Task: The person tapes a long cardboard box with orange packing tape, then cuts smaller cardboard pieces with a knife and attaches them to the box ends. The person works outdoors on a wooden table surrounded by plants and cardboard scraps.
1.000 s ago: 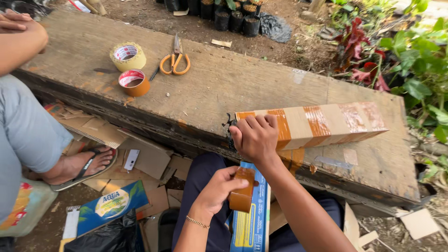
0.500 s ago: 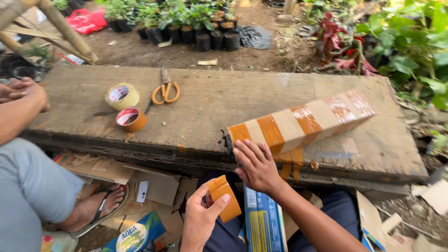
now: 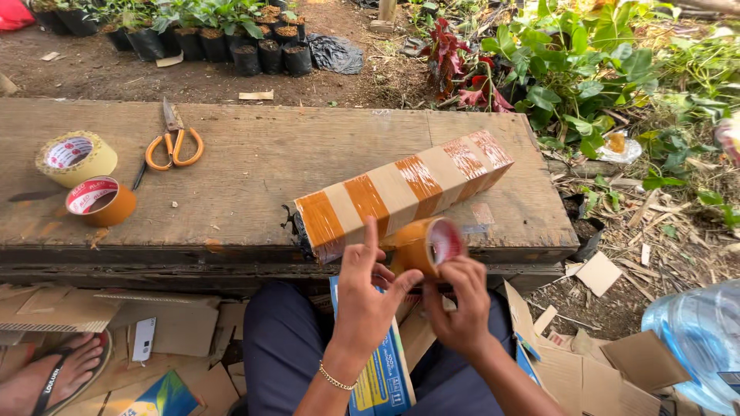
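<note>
- Tape [image 3: 425, 245] is sitting between my two hands, a brown roll, just in front of the near edge of the bench [image 3: 231, 169].
- My right hand [image 3: 460, 308] is pinching the roll from below, fingers curled around its rim, and the open core is facing to the right.
- My left hand [image 3: 368, 296] is touching the left side of the roll with fingers spread; one finger is pointing up against the box [image 3: 401, 189]. It is not closing around anything.
- The box is lying just beyond the roll, touching or almost touching it. Its long axis is running from near-left to far-right across the bench, and the near end is hanging at the edge, right above my left hand. So the left hand is nearer to this end.
- Brown bands are already going around the box along its length.
- On the left part of the wooden bench two more rolls [image 3: 85, 181] are lying, and scissors [image 3: 173, 142] with orange handles, well apart from my hands.
- Under the bench cardboard scraps [image 3: 177, 323] are lying around my knees, and another person's foot [image 3: 54, 377] in a sandal is showing at the left.
- Behind the bench I am seeing bare soil, small black pots [image 3: 231, 46] and green plants; a clear water bottle [image 3: 697, 347] is standing at the right.
</note>
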